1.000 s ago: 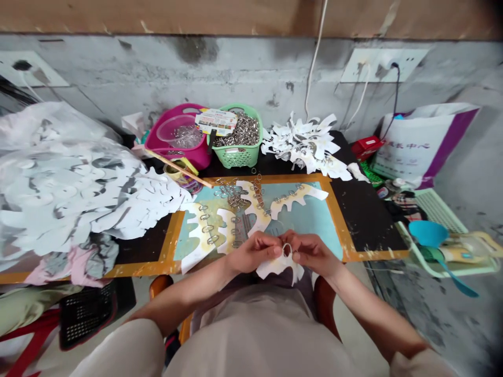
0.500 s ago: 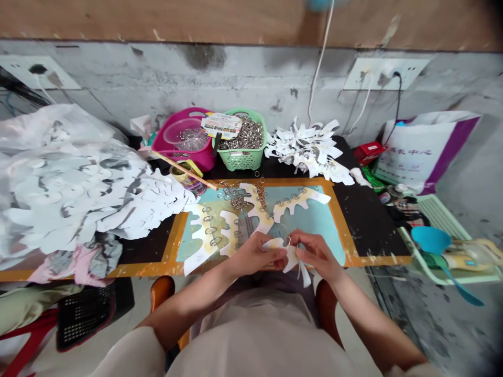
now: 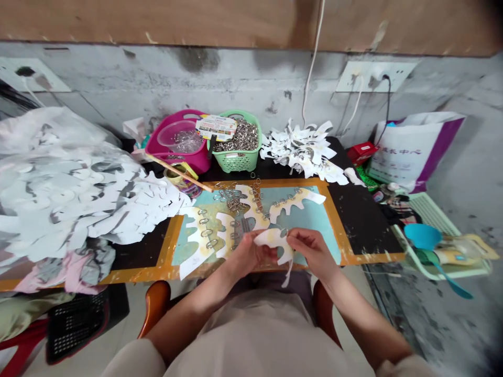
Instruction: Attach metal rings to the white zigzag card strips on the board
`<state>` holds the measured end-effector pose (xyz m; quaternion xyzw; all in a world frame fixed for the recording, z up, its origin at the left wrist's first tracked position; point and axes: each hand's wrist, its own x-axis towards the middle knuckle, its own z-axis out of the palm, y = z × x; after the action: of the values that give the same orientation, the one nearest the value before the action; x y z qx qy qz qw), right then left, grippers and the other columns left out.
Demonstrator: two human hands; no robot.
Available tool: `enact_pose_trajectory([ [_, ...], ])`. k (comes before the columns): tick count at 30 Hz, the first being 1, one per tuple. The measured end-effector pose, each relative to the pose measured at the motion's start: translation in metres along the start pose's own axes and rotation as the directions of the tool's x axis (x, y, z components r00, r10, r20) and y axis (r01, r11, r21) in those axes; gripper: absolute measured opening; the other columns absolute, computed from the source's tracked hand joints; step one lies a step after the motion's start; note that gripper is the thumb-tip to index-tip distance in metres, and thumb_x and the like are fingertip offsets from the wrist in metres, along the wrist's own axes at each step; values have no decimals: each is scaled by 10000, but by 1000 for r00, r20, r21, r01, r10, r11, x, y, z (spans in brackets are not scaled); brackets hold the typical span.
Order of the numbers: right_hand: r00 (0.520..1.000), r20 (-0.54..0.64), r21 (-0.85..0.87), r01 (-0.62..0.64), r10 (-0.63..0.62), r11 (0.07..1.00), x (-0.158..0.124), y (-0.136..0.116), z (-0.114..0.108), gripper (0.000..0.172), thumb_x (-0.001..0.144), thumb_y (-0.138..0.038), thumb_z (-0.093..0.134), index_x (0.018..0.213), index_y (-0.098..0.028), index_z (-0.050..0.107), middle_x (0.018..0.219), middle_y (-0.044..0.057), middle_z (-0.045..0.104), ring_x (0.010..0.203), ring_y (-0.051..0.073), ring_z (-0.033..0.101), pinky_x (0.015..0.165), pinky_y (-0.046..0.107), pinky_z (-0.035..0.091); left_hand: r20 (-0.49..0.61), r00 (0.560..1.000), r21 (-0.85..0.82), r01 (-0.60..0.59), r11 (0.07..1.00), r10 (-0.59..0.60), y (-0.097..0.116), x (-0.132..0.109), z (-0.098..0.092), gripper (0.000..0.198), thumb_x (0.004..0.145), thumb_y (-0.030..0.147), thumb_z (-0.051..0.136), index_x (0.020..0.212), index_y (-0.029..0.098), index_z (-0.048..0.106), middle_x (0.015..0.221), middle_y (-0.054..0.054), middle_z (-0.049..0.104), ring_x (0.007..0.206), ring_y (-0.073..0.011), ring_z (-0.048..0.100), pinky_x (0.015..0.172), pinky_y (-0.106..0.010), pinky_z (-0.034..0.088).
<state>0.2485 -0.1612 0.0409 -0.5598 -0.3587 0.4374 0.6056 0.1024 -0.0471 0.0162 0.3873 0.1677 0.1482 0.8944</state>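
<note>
My left hand (image 3: 249, 254) and my right hand (image 3: 310, 252) both hold a white scalloped paper cut-out (image 3: 273, 240) above the teal mat (image 3: 304, 222). A small metal ring (image 3: 283, 232) sits at the paper's edge between my hands. A narrow paper tail hangs below it. On the mat lie several yellow-stained paper strips threaded with rings (image 3: 204, 235), and a small heap of loose metal rings (image 3: 230, 199) lies at the far end.
A green basket of metal rings (image 3: 238, 157) stands beside a pink basket (image 3: 192, 162) behind the mat. White paper scraps (image 3: 302, 149) lie to the right of them, and a large paper heap (image 3: 78, 199) covers the left. A plastic tray with a blue scoop (image 3: 422, 236) sits right.
The paper cut-out has gone from hanging below my fingers to spreading flat between my hands. My hands have moved slightly apart, and the ring now sits at the paper's upper edge.
</note>
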Motion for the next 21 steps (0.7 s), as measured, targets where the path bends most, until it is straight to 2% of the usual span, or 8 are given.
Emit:
enact_pose_trajectory([
  [2,998,-50,-85,35,-39,996,1,-2,0,307,892,-391,617,677,-175,582,631,-19,473,611,112,423,586,243,341,-136,990,7,-32,999,33,-7,-3,6,624,559,698,762,817,140,652,716,-52,650,705,-187,633,617,-293,531],
  [5,997,-51,-161,41,-50,986,1,-3,3,291,902,-394,603,710,-175,603,675,-8,520,659,122,461,620,244,365,-257,966,92,-18,996,41,-15,-9,18,429,593,410,868,780,134,597,703,-16,640,642,-127,607,612,-249,510],
  [8,997,-74,-76,32,-38,997,0,1,4,211,908,-407,592,956,-206,630,806,14,612,753,145,541,673,248,410,-311,948,100,-31,995,61,-18,-9,25,351,682,370,819,850,141,612,620,18,626,554,-91,580,566,-213,477],
  [10,995,-101,12,21,-20,1000,-2,7,2,271,895,-400,614,1108,-241,563,837,11,636,775,151,568,684,249,429,-374,924,114,-37,993,78,-18,-7,25,351,671,364,826,863,136,641,635,13,643,571,-92,599,566,-202,477],
  [11,993,-116,40,18,-13,999,-3,11,1,296,881,-390,635,1123,-253,533,831,5,641,768,150,574,681,248,435,-405,911,120,-32,992,79,-18,-5,25,360,658,361,834,871,133,655,647,9,650,584,-94,606,571,-200,482],
  [15,970,-237,-16,44,-47,999,-8,23,3,226,845,-362,680,970,-239,538,835,4,630,720,136,573,662,243,454,-475,877,123,-13,992,70,-20,-2,25,415,634,367,840,942,147,669,648,22,637,606,-96,605,566,-201,491],
  [19,930,-337,-200,81,-147,976,-11,28,8,158,844,-349,672,892,-201,647,1096,70,589,752,126,585,675,257,489,-500,853,164,-76,984,149,-22,1,28,369,629,340,834,890,149,654,632,37,604,618,-83,573,565,-181,466],
  [21,916,-355,-261,93,-185,961,-11,29,9,148,835,-337,682,888,-199,682,1142,82,563,792,137,602,691,266,509,-500,851,186,-76,980,161,-23,2,29,368,628,344,829,874,148,639,647,43,589,582,-63,526,518,-161,424],
])
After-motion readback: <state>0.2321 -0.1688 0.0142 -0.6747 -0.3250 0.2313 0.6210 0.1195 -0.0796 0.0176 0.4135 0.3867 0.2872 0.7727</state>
